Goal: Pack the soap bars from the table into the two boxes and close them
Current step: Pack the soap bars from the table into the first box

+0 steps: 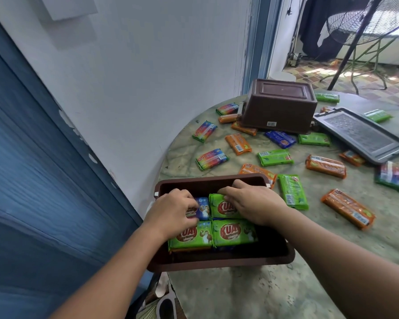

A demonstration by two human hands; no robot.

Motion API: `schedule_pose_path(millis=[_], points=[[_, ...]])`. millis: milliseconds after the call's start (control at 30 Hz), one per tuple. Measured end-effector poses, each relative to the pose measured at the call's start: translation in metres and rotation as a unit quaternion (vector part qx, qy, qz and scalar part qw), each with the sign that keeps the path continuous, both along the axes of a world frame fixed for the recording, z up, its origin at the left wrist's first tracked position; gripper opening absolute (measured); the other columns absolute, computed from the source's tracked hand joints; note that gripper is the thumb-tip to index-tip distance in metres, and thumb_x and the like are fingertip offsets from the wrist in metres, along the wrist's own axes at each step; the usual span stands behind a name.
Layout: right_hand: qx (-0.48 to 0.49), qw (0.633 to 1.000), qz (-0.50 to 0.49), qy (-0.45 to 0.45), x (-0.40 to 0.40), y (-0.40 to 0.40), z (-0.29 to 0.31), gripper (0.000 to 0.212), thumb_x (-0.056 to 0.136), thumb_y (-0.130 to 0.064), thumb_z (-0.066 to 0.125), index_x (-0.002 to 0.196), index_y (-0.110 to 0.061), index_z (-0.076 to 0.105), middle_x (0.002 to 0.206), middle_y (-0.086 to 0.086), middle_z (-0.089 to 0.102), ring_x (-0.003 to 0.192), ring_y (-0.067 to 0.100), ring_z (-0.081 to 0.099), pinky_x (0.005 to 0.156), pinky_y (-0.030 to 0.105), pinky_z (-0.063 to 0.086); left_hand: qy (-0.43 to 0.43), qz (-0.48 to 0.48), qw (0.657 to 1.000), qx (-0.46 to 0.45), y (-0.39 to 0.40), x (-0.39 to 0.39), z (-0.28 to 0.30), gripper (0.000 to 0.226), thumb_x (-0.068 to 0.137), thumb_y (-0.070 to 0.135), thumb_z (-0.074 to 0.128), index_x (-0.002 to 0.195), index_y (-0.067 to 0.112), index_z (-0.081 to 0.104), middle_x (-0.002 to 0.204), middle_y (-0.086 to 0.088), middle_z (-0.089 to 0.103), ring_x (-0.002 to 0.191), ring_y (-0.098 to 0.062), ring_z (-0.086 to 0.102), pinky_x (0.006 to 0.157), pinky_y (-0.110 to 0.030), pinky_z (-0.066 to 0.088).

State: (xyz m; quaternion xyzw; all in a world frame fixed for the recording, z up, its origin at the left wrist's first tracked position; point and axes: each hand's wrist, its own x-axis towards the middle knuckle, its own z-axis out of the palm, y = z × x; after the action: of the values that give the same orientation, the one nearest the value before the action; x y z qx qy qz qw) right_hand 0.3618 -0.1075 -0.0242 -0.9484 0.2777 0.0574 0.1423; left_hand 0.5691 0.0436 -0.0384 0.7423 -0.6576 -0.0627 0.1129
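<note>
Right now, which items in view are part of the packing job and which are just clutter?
Job:
- near box, partly filled, left hand and right hand on bars inside
- upturned second box
- grey lid
- loose soap bars on the table, e.g. orange bar

Clutter:
- standing fan
- dark curtain

Only thing I can actually read is "KUAT" in white letters on a red oval, on the two green soap bars in the near row of the open brown box (217, 264): left green bar (190, 236) and right green bar (234, 232). A third green bar (221, 207) behind shows "KUA", rest is under my right hand (251, 204). Barcode stickers and smaller print are too tiny to read.
</note>
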Motion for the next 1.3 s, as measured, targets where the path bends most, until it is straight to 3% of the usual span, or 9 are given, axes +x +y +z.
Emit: schedule_pose_path(millis=[100, 200, 500, 600, 700, 800, 933, 1100, 1300], points=[[-0.023, 1.000, 0.019, 0.004, 0.000, 0.001, 0.000, 0.061, 0.097, -0.064, 0.050, 0.150, -0.044, 0.027, 0.133, -0.009, 0.047, 0.120, 0.019, 0.053, 0.091, 0.039, 0.050, -0.008, -0.003, 1.000, 0.004, -0.001, 0.001, -0.001, 0.036, 0.083, 0.050, 0.070, 0.115, 0.036, 0.073, 0.112, 0.020, 0.061, 0.103, -0.005, 0.051, 0.084, -0.031, 0.048], [-0.030, 0.999, 0.031, 0.004, -0.003, 0.001, 0.001, 0.074, 0.086, -0.064, 0.066, 0.149, -0.041, 0.035, 0.137, -0.012, 0.047, 0.125, 0.015, 0.047, 0.101, 0.036, 0.043, -0.014, -0.008, 1.000, 0.003, -0.002, 0.001, -0.001, 0.036, 0.084, 0.051, 0.070, 0.117, 0.035, 0.073, 0.114, 0.020, 0.061, 0.104, -0.004, 0.050, 0.085, -0.031, 0.047], [-0.072, 0.996, 0.059, 0.014, -0.004, 0.002, -0.001, 0.067, 0.092, -0.071, 0.050, 0.151, -0.041, 0.046, 0.138, -0.014, 0.046, 0.124, 0.016, 0.040, 0.107, 0.038, 0.039, -0.023, -0.031, 0.999, -0.003, 0.000, 0.001, -0.003, 0.033, 0.088, 0.048, 0.069, 0.115, 0.030, 0.075, 0.116, 0.017, 0.063, 0.107, -0.005, 0.050, 0.089, -0.037, 0.052], [-0.077, 0.995, 0.035, -0.044, -0.007, 0.004, 0.000, 0.059, 0.094, -0.070, 0.048, 0.144, -0.038, 0.052, 0.129, -0.009, 0.048, 0.121, 0.016, 0.042, 0.105, 0.039, 0.042, -0.011, -0.007, 0.994, -0.105, 0.001, -0.003, 0.000, 0.031, 0.085, 0.051, 0.073, 0.100, 0.023, 0.076, 0.107, 0.010, 0.058, 0.105, -0.009, 0.049, 0.089, -0.031, 0.049], [-0.125, 0.983, -0.034, -0.130, -0.010, 0.005, -0.002, 0.046, 0.097, -0.054, 0.056, 0.135, -0.028, 0.055, 0.127, -0.002, 0.049, 0.118, 0.023, 0.043, 0.102, 0.044, 0.045, -0.073, 0.118, 0.966, -0.217, 0.003, -0.004, 0.001, 0.036, 0.083, 0.045, 0.076, 0.104, 0.017, 0.069, 0.113, -0.003, 0.051, 0.108, -0.025, 0.044, 0.090, -0.036, 0.046], [-0.117, 0.974, -0.117, -0.153, -0.010, 0.001, -0.005, 0.051, 0.098, -0.047, 0.059, 0.143, -0.025, 0.049, 0.140, 0.003, 0.048, 0.131, 0.029, 0.042, 0.110, 0.046, 0.040, -0.080, 0.246, 0.955, -0.143, -0.003, 0.001, -0.001, 0.060, 0.083, 0.056, 0.071, 0.123, 0.014, 0.056, 0.126, -0.014, 0.043, 0.118, -0.036, 0.040, 0.095, -0.045, 0.046], [-0.097, 0.983, -0.135, -0.080, -0.003, -0.006, -0.006, 0.047, 0.102, -0.051, 0.048, 0.145, -0.032, 0.041, 0.143, 0.000, 0.049, 0.134, 0.029, 0.041, 0.105, 0.047, 0.041, -0.006, 0.272, 0.962, 0.033, -0.022, 0.010, -0.003, 0.070, 0.089, 0.072, 0.053, 0.134, 0.021, 0.040, 0.128, -0.012, 0.044, 0.117, -0.034, 0.048, 0.086, -0.042, 0.049], [-0.088, 0.981, -0.169, -0.047, 0.009, -0.010, -0.004, 0.035, 0.101, -0.055, 0.047, 0.127, -0.033, 0.044, 0.132, 0.003, 0.051, 0.126, 0.031, 0.043, 0.096, 0.050, 0.044, -0.008, 0.250, 0.967, 0.054, -0.033, 0.023, -0.006, 0.069, 0.089, 0.073, 0.052, 0.130, 0.019, 0.039, 0.125, -0.013, 0.045, 0.113, -0.035, 0.050, 0.087, -0.042, 0.049], [-0.091, 0.970, -0.222, -0.041, 0.024, -0.012, -0.002, 0.031, 0.102, -0.053, 0.048, 0.125, -0.031, 0.044, 0.131, 0.003, 0.052, 0.123, 0.031, 0.044, 0.095, 0.049, 0.044, 0.002, 0.198, 0.978, 0.065, -0.065, 0.050, 0.002, 0.068, 0.089, 0.071, 0.055, 0.133, 0.021, 0.040, 0.128, -0.013, 0.044, 0.118, -0.034, 0.049, 0.090, -0.043, 0.049]])
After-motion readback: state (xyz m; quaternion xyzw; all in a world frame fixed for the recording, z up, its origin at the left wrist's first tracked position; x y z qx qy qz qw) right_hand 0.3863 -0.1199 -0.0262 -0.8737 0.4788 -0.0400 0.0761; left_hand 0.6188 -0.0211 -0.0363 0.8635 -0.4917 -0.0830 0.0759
